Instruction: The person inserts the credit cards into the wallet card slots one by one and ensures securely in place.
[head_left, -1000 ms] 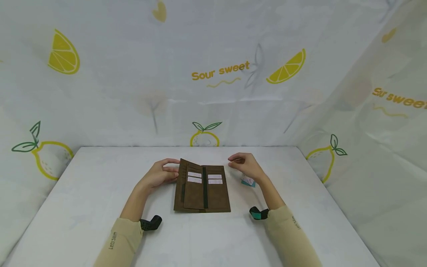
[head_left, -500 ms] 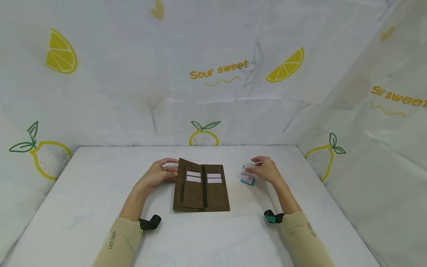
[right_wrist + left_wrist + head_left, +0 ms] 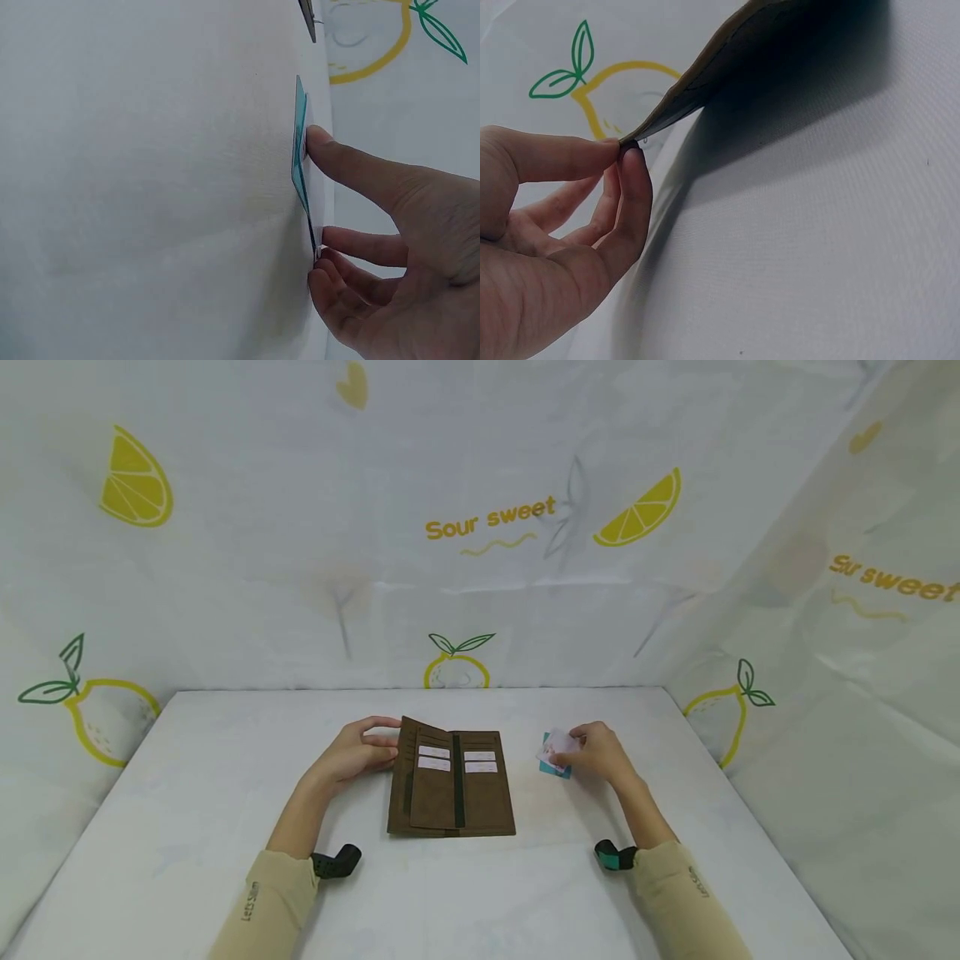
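A brown bifold wallet lies spread on the table, white slips showing in several of its card slots. My left hand pinches the outer edge of its left cover between thumb and fingertips, and holds that cover raised off the table. To the right of the wallet, my right hand holds a pale pink printed card, thumb on its face and the other fingertips at its edge. Partly covered by that card is a teal card, which lies beneath it in the right wrist view.
The white table has its back edge against a curtain printed with lemons. Each wrist carries a small black camera mount, the left one near the front of the wallet.
My right hand has moved right from beside the wallet to the cards, and its fingers have closed on the pink card. The left hand keeps its hold on the wallet cover.
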{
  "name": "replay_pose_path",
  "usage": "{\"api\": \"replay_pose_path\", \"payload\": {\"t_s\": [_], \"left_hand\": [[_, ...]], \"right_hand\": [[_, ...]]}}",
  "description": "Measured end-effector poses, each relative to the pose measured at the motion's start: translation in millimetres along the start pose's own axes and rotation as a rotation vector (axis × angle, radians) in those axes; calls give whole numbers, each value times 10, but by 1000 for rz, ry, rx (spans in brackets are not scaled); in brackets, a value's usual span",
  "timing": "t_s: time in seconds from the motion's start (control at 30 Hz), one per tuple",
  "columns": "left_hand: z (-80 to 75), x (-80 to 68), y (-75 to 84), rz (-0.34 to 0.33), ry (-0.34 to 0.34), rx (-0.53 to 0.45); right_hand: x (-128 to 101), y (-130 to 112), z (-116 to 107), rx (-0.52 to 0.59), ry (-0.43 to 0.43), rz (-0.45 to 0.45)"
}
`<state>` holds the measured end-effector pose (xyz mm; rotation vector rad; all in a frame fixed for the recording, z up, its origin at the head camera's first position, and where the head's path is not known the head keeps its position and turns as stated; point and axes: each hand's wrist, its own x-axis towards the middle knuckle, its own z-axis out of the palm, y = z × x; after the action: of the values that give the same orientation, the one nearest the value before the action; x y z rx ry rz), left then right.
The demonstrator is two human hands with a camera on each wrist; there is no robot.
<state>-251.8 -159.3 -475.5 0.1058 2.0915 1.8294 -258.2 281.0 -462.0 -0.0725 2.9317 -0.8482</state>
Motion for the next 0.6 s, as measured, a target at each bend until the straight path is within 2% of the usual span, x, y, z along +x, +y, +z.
{"api": "replay_pose_path", "payload": {"t_s": [0.4, 0.6], "left_hand": [[4, 6, -10, 22, -12, -2], [10, -2, -6, 16, -5, -18]], "right_hand": [[39, 19, -14, 67, 2, 29], [42, 10, -21, 219, -5, -17]]}}
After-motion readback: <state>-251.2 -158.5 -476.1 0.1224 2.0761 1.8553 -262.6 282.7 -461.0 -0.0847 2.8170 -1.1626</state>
